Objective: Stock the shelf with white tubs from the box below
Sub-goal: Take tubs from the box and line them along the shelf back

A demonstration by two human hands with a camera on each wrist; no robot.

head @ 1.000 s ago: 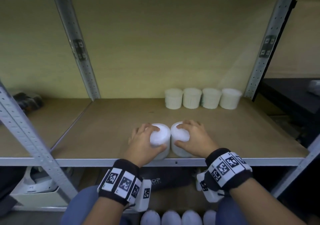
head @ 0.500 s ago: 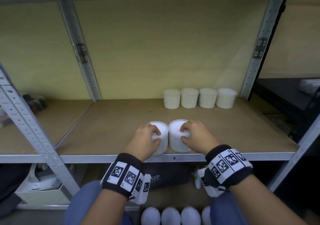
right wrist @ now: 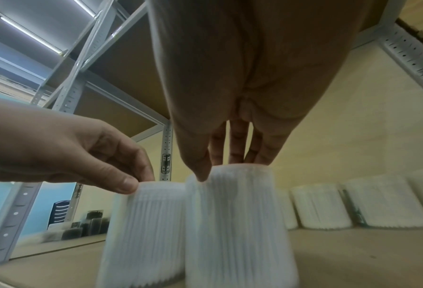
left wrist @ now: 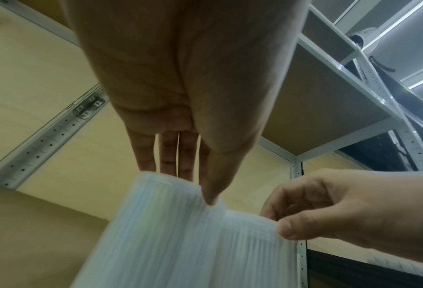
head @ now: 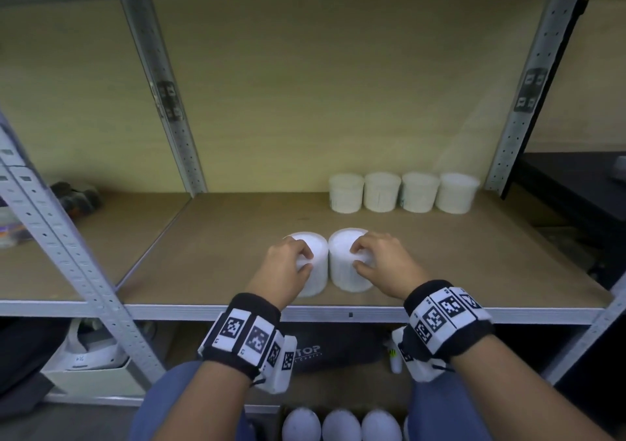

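Two white tubs stand side by side near the front edge of the shelf board [head: 210,247]. My left hand [head: 303,259] grips the left tub [head: 318,271] from above, fingers over its lid and thumb on the near rim. My right hand [head: 359,256] grips the right tub [head: 340,264] the same way. In the left wrist view my left hand [left wrist: 193,187] pinches the tub's [left wrist: 156,233] top. In the right wrist view my right hand [right wrist: 222,169] holds its tub [right wrist: 230,224], which touches the left tub [right wrist: 144,224].
A row of several white tubs [head: 403,191] lines the back right of the shelf. More tubs [head: 340,427] sit in the box below, between my knees. Grey uprights [head: 169,101] [head: 528,101] frame the bay. Bare board stretches to the left of the held tubs.
Both hands have carried the two tubs a little deeper onto the shelf, closer to the back row. The grips have stayed the same.
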